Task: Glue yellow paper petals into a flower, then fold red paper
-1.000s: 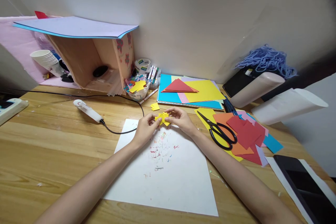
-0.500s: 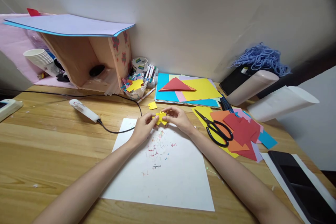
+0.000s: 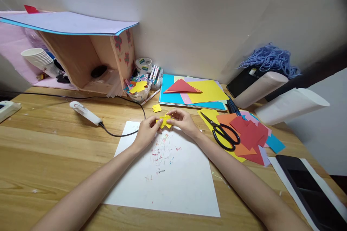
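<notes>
Between my two hands is a small cut piece of yellow paper, over the far edge of a white sheet marked with coloured strokes. My left hand pinches its left side between thumb and fingers. On its right side, my right hand grips it the same way. Just beyond the hands a smaller yellow paper scrap lies on the wooden table. Black-handled scissors rest on coloured paper to the right of my right hand.
A corded white tool lies left, its black cable reaching the sheet. At the back stand a cardboard box, a tub of paper scraps and a stack of coloured paper. A phone lies at the right.
The view has shifted slightly. Both hands still hold the yellow paper, which appears a little more spread out between the fingers.
</notes>
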Demonstrator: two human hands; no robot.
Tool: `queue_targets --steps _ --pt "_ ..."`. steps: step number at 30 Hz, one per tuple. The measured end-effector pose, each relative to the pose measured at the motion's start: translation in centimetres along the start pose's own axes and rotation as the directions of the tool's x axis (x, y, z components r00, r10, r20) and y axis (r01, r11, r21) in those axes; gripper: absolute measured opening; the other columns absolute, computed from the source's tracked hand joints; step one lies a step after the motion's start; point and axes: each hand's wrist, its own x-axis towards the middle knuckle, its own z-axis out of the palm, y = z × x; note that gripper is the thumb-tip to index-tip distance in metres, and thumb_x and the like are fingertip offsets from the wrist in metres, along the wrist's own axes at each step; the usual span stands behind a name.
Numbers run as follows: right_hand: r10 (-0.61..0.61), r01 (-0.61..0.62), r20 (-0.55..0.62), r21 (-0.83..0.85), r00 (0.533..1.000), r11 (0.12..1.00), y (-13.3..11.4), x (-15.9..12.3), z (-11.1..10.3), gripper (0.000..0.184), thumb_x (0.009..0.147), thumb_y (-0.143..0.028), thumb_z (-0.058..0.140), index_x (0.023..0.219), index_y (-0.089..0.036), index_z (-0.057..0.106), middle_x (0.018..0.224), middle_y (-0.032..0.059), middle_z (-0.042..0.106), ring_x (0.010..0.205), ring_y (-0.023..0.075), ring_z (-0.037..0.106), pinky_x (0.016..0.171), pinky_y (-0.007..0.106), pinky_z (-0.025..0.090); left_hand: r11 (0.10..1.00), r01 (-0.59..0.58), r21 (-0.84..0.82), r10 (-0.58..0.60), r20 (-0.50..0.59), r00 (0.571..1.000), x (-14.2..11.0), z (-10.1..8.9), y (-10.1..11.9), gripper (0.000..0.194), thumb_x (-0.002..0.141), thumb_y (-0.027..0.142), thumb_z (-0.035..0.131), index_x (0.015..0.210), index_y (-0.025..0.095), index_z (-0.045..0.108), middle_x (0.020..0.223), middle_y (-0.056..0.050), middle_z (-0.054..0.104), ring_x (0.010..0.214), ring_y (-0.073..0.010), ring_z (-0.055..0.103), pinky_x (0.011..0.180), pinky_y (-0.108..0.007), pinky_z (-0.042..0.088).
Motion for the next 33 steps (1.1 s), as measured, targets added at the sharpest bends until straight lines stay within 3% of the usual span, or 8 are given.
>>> queue_targets --steps 24,33 --pt "-0.004 0.005 0.069 -0.023 0.998 1.0 -0.26 -0.18 0.17 0.028 0.066 -0.029 0.07 0.089 -0.018 0.06 0.076 0.0007 0.056 0.061 0.0108 0.055 0.051 0.027 0.053 1.0 -0.024 0.016 0.024 0.013 1.0 0.0 0.09 -0.17 0.028 0.078 0.042 0.052 0.083 0.016 0.061 0.062 -0.001 0.062 0.056 -0.0148 0.058 0.059 -0.026 0.043" --pt "0.01 -0.007 0.03 -0.082 1.0 0.997 -0.38 -0.15 0.17 0.03 0.067 -0.032 0.069 0.091 -0.018 0.058 0.079 0.0008 0.056 0.062 0.0103 0.055 0.054 0.025 0.049 0.999 -0.031 -0.042 0.028 -0.067 0.997 0.08 0.23 -0.41 0.025 0.073 0.04 0.058 0.076 0.016 0.057 0.071 -0.001 0.061 0.056 -0.0123 0.058 0.053 -0.024 0.046"
